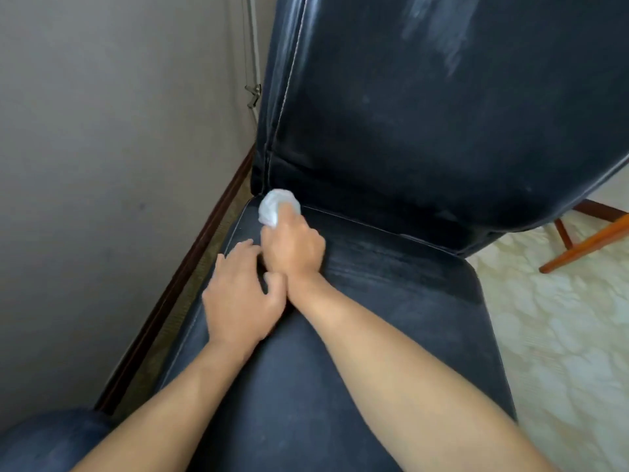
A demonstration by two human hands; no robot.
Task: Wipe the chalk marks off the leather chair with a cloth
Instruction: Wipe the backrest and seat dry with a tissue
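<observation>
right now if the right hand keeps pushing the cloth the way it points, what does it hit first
The right hand points up the seat toward its rear left corner, the cloth leading. The first thing in that line looks like the crease where the chair's backrest meets the seat, though depth is hard to judge.

This looks like a room in a home, a sitting room most likely. A dark leather chair (391, 131) with stitched seams fills the view, its back rising beyond the right hand (294, 245). To the left of the left hand (238, 301) a plain grey wall (119, 131) meets a dark wooden skirting board (190, 267), and a thin cord with a small metal fitting (253, 95) hangs against that wall. Off to the right of the right hand lies a pale floral-patterned floor covering (561, 335), with slanted wooden furniture legs (585, 243) standing on it.
</observation>
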